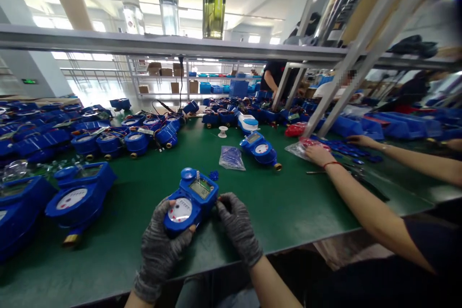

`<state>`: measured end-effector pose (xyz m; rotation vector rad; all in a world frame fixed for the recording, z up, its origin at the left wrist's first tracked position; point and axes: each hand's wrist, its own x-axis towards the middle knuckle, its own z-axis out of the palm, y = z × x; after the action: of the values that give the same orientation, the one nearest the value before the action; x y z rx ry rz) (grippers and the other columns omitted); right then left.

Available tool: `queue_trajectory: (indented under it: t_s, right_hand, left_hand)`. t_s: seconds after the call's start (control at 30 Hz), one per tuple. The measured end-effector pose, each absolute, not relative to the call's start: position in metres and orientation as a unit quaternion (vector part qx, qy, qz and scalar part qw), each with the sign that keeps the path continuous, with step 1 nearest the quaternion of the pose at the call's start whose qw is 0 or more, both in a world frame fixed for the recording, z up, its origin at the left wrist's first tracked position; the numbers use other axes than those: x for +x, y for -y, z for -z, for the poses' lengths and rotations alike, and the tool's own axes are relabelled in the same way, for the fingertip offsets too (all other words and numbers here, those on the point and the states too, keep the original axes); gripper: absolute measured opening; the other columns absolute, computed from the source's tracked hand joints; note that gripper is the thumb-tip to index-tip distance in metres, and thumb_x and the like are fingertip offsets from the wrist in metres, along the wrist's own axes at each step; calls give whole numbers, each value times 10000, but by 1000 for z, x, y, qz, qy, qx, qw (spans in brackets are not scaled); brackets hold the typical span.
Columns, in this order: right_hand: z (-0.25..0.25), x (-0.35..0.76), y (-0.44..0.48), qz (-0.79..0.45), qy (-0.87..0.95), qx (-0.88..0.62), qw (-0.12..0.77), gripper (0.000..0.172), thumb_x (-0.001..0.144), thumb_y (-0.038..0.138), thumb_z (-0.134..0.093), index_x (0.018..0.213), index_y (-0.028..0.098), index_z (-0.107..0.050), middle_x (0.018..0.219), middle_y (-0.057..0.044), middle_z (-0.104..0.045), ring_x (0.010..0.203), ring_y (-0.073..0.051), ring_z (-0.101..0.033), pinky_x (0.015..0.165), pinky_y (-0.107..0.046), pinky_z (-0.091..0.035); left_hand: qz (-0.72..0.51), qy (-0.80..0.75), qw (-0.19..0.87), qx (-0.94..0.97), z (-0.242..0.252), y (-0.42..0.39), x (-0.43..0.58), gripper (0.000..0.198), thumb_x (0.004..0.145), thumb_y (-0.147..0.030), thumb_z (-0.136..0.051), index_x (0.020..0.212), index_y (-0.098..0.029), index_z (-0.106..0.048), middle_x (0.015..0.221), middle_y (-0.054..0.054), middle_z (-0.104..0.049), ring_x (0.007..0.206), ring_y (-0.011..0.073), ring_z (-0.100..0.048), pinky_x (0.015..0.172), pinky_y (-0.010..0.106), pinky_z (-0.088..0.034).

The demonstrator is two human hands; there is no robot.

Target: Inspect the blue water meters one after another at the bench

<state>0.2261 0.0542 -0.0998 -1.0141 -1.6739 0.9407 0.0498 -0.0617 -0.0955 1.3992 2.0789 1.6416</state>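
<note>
My left hand (162,243), in a grey knitted glove with bare fingertips, grips a blue water meter (195,197) by its round dial end. The meter is tilted up, with its dial and small display facing me and a round blue cap raised at the top. At the meter's right edge is my right hand (236,224), gloved the same way. Its thumb and forefinger are pinched together there; whatever lies between them is too small or hidden to make out. Small blue pieces (213,175) lie just behind the meter.
Another blue meter (260,149) lies beyond, beside a bag of blue parts (231,158) and a white spool (223,131). More meters (77,197) crowd the left. At right, a co-worker's hands (319,155) reach among blue parts near metal shelf posts (334,91). Bottles (214,0) stand on the shelf overhead.
</note>
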Motion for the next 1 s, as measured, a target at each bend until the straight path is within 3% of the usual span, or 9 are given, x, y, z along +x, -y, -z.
queue_trajectory:
  t_s: [0.3, 0.67, 0.9, 1.0]
  right_hand:
    - [90, 233, -43, -265, 721, -397, 502, 157, 893, 270, -549, 879, 186, -681, 882, -57, -691, 820, -172, -642, 773, -292, -519]
    - [86, 232, -50, -357, 695, -407, 474, 100, 809, 257, -602, 801, 175, -658, 779, -29, -685, 724, -160, -636, 697, -272, -522]
    - [82, 234, -44, -172, 804, -370, 434, 153, 853, 161, -541, 867, 169, -694, 877, -79, -684, 834, -194, -619, 808, -329, -503]
    - [80, 236, -42, -193, 799, -374, 429, 159, 875, 183, -535, 877, 174, -693, 883, -72, -686, 827, -183, -623, 809, -315, -503]
  left_hand:
    - [-524, -709, 65, 468, 92, 65, 52, 688, 646, -555, -772, 1197, -221, -533, 1193, 109, -613, 1020, 307, -635, 868, 461, -554]
    - [-521, -710, 68, 468, 91, 65, 53, 672, 651, -550, -772, 1185, -218, -536, 1211, 108, -594, 1060, 307, -607, 928, 477, -519]
    - [-537, -695, 80, 472, 91, 64, 53, 663, 666, -535, -768, 1191, -206, -530, 1211, 117, -602, 1071, 296, -614, 931, 451, -525]
    - [-531, -701, 64, 472, 88, 64, 54, 664, 659, -552, -763, 1176, -199, -542, 1186, 122, -615, 1045, 303, -627, 917, 461, -531]
